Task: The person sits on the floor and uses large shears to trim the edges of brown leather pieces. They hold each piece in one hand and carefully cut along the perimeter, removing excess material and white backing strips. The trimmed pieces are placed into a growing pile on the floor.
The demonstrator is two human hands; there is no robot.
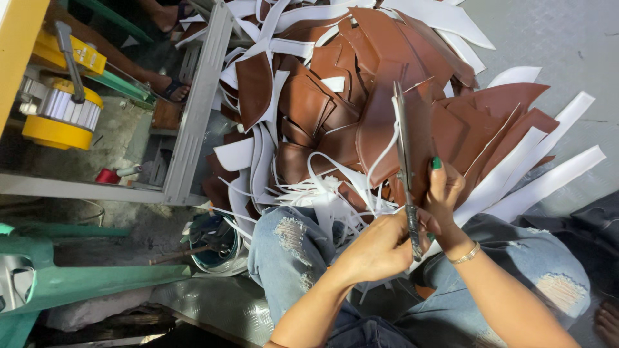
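Apparently both hands (412,222) work slim metal scissors (404,161) through smooth brown leather (380,122).

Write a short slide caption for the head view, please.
Left hand works scissors along a brown leather piece steadied by the right hand.

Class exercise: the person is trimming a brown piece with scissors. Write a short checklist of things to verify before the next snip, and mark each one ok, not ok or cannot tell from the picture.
1. Left hand has a grip on the scissors handles: ok.
2. Right hand holds the brown piece beside the blades: ok.
3. Right-hand fingers clear of the blade edge: cannot tell, they sit very close.
4. Blades lie along the white edge strip: ok.
5. Lap free of offcuts: not ok, white strips are piled over the jeans.
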